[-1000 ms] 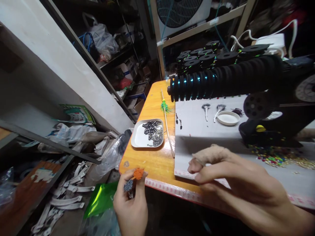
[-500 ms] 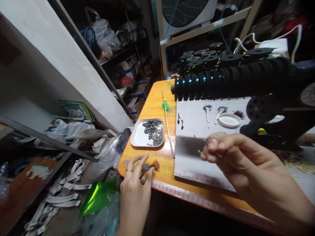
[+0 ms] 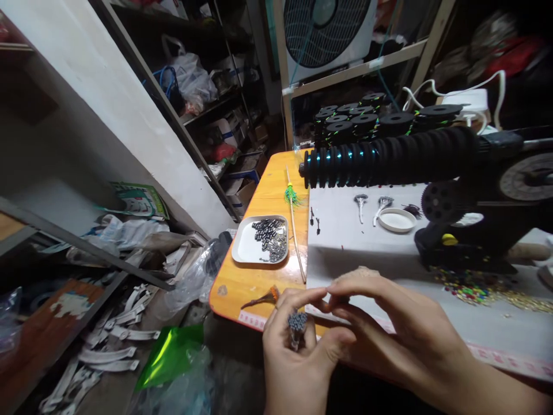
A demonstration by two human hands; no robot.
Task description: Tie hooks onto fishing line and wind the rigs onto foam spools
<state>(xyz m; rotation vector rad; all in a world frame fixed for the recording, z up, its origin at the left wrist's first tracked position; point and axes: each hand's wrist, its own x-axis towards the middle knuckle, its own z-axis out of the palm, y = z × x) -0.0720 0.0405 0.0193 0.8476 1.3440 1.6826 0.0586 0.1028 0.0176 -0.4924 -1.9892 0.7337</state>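
Note:
My left hand (image 3: 298,340) is curled round a small bundle of thin stalks with grey bead-like heads (image 3: 297,323), heads upward. Its forefinger tip meets the fingertips of my right hand (image 3: 389,317) above the table's front edge. My right thumb and fingers are pinched together, and whatever is between them is hidden. To the left of my hands, a similar bundle with an orange tip and dark stem (image 3: 263,298) lies on the yellow table (image 3: 276,173). A white tray (image 3: 243,253) behind it holds dark and grey small metal pieces.
A black machine with a ribbed roller (image 3: 389,158) spans the right side over a white board (image 3: 328,259). Grey bundles (image 3: 361,202) and a round white dish (image 3: 397,221) sit there. Coloured beads (image 3: 470,292) lie at right. A stick with green strands (image 3: 295,236) rests beside the tray.
My left hand has picked up the grey-headed bundle from beside the orange one and moved right. My right hand has come down and left, so the fingertips meet. The view has shifted slightly.

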